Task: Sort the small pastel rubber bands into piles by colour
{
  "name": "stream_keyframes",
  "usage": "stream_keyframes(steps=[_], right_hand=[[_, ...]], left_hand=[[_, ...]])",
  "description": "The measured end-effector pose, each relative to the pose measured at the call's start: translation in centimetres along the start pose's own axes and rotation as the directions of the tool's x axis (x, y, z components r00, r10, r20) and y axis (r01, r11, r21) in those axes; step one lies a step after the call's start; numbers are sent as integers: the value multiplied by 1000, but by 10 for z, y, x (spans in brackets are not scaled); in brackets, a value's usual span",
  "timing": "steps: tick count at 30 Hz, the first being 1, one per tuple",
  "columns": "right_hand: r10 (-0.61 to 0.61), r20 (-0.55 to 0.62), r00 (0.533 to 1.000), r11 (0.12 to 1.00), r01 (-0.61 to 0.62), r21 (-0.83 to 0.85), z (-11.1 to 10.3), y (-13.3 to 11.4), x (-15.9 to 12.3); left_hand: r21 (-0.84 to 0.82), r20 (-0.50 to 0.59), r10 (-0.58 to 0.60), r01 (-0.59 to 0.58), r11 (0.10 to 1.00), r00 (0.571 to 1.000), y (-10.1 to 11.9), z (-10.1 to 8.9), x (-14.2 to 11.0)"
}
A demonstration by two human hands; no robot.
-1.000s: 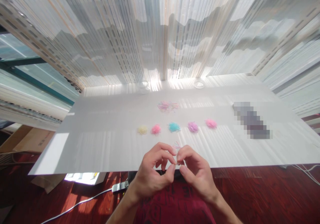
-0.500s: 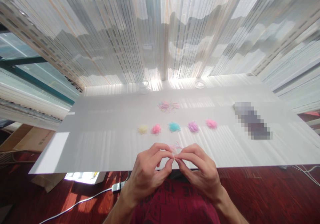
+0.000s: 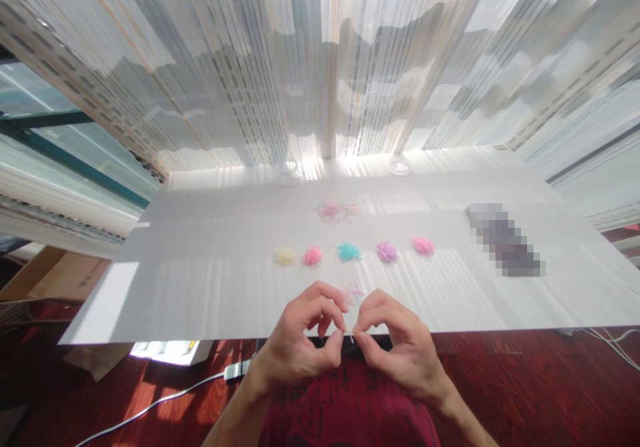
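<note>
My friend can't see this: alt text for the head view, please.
Left hand and right hand nearly meet at a white table, a tiny pale piece between them; beyond lie five single-colour strand piles and two mixed ones.

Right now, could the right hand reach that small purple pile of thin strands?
Probably yes: nothing visible blocks the right hand from the small purple pile ahead, though that hand seems to pinch a tiny pale strip.

head camera: facing forward and down, from above
left hand (image 3: 294, 338), right hand (image 3: 414, 344): close, lower centre
table (image 3: 200, 234): seen obliquely, mid-distance
curtain (image 3: 250, 67): farthest, straight ahead
</note>
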State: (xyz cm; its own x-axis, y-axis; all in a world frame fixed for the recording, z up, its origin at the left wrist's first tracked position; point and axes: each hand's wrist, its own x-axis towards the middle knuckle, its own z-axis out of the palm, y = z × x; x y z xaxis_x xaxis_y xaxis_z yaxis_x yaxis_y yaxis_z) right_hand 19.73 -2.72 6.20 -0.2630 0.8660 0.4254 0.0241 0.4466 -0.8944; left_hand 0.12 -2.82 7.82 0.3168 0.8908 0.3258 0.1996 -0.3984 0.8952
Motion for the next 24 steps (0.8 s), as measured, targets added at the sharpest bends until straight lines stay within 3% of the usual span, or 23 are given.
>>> stream_keyframes(steps=[3, 6, 12, 18, 24], right_hand=[[48, 22, 999, 983, -52, 179, 3, 6, -4], [81, 42, 996, 964, -89, 252, 7, 10, -7], [60, -30, 998, 994, -57, 93, 8, 9, -4], [-80, -70, 994, 993, 73, -96, 3, 5, 2], [-193, -98, 976, 959, 167, -229, 2, 2, 6]], left_hand=[[-144, 24, -24, 28, 989, 999, 2, 2, 2], [-205, 45, -39, 48, 978, 998, 2, 5, 3], [-124, 30, -36, 40, 991, 999, -1, 1, 1], [23, 18, 10, -11, 1000, 1000, -1, -5, -1], [21, -26, 42, -41, 999, 999, 1, -1, -1]])
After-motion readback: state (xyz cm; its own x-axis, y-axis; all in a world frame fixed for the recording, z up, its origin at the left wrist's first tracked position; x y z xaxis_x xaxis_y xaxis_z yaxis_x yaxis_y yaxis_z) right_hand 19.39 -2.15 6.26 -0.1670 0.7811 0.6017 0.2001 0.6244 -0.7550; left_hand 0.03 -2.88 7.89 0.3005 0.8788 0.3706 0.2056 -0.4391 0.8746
